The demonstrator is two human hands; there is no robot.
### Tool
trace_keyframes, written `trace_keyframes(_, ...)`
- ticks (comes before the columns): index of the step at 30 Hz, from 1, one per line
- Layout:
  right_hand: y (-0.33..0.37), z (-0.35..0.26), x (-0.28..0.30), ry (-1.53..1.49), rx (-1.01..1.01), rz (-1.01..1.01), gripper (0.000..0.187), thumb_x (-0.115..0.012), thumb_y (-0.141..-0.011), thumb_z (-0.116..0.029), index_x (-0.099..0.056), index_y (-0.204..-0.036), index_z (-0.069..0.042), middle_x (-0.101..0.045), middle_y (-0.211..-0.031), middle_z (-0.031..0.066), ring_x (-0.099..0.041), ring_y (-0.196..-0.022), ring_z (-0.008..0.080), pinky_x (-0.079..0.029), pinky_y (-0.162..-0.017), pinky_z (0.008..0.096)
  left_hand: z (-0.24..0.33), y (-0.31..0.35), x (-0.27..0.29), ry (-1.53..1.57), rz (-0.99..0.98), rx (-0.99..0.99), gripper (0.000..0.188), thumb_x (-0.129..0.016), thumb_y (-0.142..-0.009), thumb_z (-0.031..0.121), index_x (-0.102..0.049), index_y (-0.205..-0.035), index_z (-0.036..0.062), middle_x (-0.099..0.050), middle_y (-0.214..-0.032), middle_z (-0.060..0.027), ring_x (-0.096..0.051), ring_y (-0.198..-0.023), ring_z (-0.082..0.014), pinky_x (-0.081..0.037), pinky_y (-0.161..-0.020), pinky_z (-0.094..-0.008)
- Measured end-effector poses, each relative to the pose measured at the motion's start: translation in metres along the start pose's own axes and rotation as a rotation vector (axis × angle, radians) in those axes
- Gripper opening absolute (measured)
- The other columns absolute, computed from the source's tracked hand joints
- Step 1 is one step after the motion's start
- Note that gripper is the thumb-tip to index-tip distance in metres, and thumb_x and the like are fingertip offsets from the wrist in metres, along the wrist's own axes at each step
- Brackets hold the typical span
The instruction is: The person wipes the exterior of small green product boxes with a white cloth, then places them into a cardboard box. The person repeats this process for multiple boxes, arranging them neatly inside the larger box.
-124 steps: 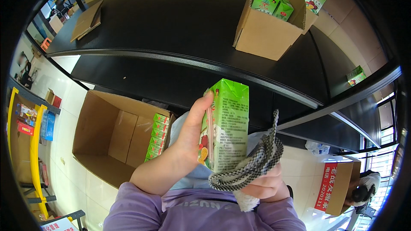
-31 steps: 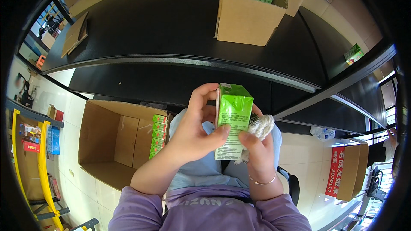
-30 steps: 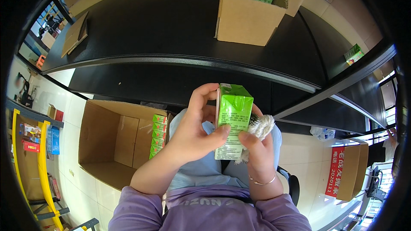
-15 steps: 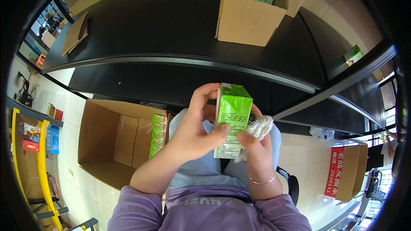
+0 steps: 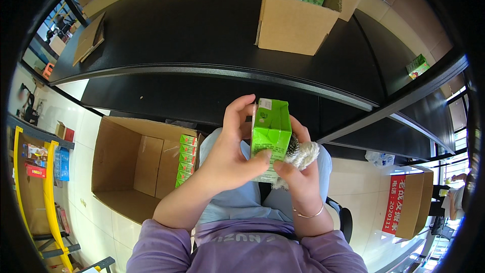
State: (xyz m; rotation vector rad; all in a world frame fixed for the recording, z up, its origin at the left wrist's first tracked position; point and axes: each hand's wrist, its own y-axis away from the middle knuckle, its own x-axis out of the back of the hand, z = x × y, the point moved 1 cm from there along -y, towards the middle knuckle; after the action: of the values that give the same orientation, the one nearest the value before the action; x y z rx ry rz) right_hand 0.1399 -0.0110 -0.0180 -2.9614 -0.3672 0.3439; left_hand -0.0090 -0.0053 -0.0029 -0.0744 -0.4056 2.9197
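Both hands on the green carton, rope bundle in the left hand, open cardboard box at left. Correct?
Not quite: the head view shows the right hand, not the left hand, holding the rope bundle. Both hands are on the green carton, and the open cardboard box is at left.

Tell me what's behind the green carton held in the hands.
A black-and-white cord shows past the right side of the green carton, in the right hand. Anything directly behind the carton is covered.

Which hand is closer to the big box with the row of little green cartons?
Left. The left hand is to the right of the big box; the right hand is farther right, across the held green carton.
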Motion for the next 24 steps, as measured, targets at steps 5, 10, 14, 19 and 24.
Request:
trace_keyframes(5, 0.0, 0.003, 0.003, 0.037, 0.061, -0.026, 0.072, -0.059, -0.062, -0.006, -0.034, -0.129, 0.0, -0.038, -0.115, 0.0109, -0.039, -0.109, 0.021, -0.032, -0.093, 0.0325, -0.001, 0.0, -0.001, -0.052, -0.02, -0.078, 0.083, -0.064, -0.065, 0.001, -0.015, -0.132, 0.0056, -0.04, -0.118, -0.0137, -0.05, -0.101, -0.0221, -0.04, -0.087, -0.0357)
trace_keyframes(10, 0.0, 0.0, 0.003, 0.086, 0.07, -0.034, 0.074, -0.059, -0.06, -0.003, -0.033, -0.13, 0.0, -0.037, -0.116, 0.0115, -0.04, -0.109, 0.022, -0.032, -0.094, 0.0327, -0.002, -0.001, 0.0, -0.041, -0.046, -0.126, 0.086, -0.064, -0.064, 0.001, -0.014, -0.133, 0.0061, -0.04, -0.12, -0.0137, -0.048, -0.103, -0.0233, -0.038, -0.09, -0.0368)
trace_keyframes(14, 0.001, -0.001, 0.004, 0.159, 0.129, -0.048, 0.073, -0.06, -0.061, -0.003, -0.033, -0.129, 0.0, -0.037, -0.116, 0.0132, -0.04, -0.108, 0.0237, -0.033, -0.093, 0.0332, 0.002, -0.001, 0.0, -0.007, -0.079, -0.127, 0.09, -0.065, -0.062, -0.001, -0.012, -0.134, 0.0067, -0.04, -0.12, -0.014, -0.048, -0.104, -0.0234, -0.037, -0.091, -0.0373)
trace_keyframes(19, 0.003, -0.003, 0.011, 0.221, 0.284, -0.155, 0.069, -0.064, -0.065, -0.01, -0.034, -0.127, 0.001, -0.037, -0.117, 0.0165, -0.041, -0.108, 0.0265, -0.033, -0.092, 0.0341, 0.013, -0.002, 0.012, -0.03, -0.19, -0.196, 0.101, -0.066, -0.058, -0.004, -0.005, -0.138, 0.0076, -0.041, -0.119, -0.015, -0.048, -0.107, -0.0249, -0.035, -0.092, -0.0368)
trace_keyframes(24, -0.002, -0.005, 0.022, 0.359, 0.404, -0.258, 0.063, -0.067, -0.066, -0.013, -0.041, -0.122, 0.002, -0.047, -0.106, 0.0159, -0.047, -0.101, 0.0276, -0.038, -0.086, 0.0347, 0.01, 0.0, 0.024, 0.059, -0.358, -0.213, 0.114, -0.071, -0.054, -0.001, 0.005, -0.139, 0.0082, -0.042, -0.12, -0.0174, -0.047, -0.108, -0.0251, -0.033, -0.093, -0.0355)
